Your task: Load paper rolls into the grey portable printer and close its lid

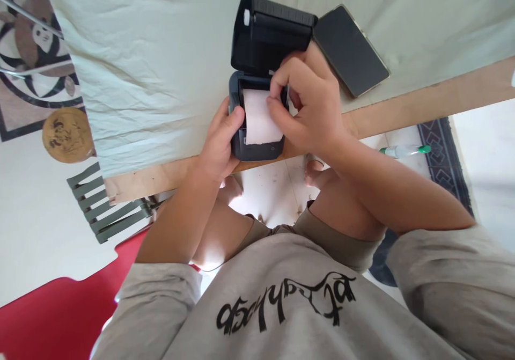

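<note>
A small dark thermal printer (259,153) rests at the table's front edge with its lid (277,30) flipped up at the back. White paper (261,118) comes out of its compartment and lies over the front of the body; most of the roll is hidden. My left hand (221,140) grips the printer's left side, thumb on the top rim. At the right edge of the paper, my right hand (311,100) has thumb and index finger pinched together on it. Its other fingers curl beside the raised lid.
A dark phone (352,51) lies right of the printer on the pale green cloth (161,70). The table's wooden edge (422,100) runs in front of me. A red chair (68,311) is at lower left, and a plastic bottle (404,151) lies on the floor.
</note>
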`<state>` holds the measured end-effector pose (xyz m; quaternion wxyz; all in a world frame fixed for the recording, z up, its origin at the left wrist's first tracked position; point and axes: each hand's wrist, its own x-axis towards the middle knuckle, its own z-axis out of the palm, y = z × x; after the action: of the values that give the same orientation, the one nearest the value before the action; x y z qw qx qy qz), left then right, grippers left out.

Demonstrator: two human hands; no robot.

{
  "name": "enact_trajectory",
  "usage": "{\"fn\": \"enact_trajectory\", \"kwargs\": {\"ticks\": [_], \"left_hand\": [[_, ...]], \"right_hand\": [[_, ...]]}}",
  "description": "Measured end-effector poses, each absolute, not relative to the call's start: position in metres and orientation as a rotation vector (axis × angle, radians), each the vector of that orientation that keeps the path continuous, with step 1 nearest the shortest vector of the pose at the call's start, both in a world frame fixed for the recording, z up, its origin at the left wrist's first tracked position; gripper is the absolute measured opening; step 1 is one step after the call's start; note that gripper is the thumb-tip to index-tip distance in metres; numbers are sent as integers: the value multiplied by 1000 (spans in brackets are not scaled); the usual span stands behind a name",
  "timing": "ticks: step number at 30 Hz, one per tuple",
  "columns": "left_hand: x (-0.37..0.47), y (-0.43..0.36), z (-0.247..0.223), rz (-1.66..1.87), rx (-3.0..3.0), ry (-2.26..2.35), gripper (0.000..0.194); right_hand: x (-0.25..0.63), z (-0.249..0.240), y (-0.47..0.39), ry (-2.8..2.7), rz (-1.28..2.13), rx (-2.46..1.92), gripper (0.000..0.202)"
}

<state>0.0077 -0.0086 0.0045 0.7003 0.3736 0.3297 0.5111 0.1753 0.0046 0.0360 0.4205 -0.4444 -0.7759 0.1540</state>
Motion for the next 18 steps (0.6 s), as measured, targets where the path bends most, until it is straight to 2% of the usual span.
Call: {"fn": "enact_trajectory", "kwargs": {"ticks": [4, 9, 18], "left_hand": [[9, -10, 7, 1123, 814, 788, 26], [10, -11, 9, 1088, 834, 818, 30], [8, -13, 11, 1041, 859, 776, 27]], "right_hand": [[174, 42, 5, -2271, 271, -1385, 19], [173, 59, 0, -2451, 244, -1586, 17], [189, 66, -3, -2281, 640, -1405, 31]]}}
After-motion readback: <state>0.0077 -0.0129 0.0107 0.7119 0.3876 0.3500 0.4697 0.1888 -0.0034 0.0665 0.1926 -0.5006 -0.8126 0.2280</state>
